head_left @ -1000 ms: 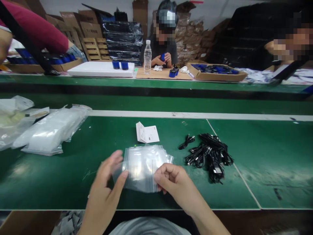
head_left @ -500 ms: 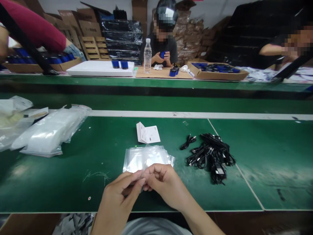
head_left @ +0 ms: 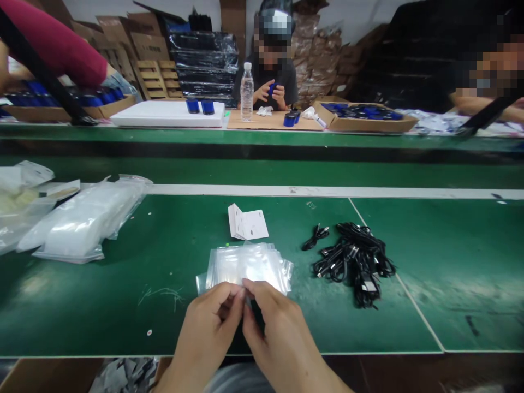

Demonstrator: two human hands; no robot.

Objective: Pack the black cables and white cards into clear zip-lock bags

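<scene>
A loose stack of clear plastic bags (head_left: 249,262) lies flat on the green table directly beyond my hands. My left hand (head_left: 210,322) is closed, its thumb and forefinger pinched at the near edge of a clear bag. A corner of that bag shows to the left of the stack. My right hand (head_left: 278,327) meets it fingertip to fingertip, also pinching the bag's edge; the exact grip is mostly hidden by the fingers. Just past the stack stands a folded white leaflet (head_left: 251,224), partly open.
To the right lie a bundle of black cables (head_left: 356,262) and one separate coiled cable (head_left: 315,237). Filled clear bags (head_left: 82,218) rest at the left. Across the raised green ledge (head_left: 262,136) are a water bottle (head_left: 246,93), a box of blue items (head_left: 360,117) and co-workers.
My right hand has turned and lowered, its fingers now pointing forward against the left fingertips. A bag corner now shows left of the stack. Across the table, a co-worker's hands shift around a blue item.
</scene>
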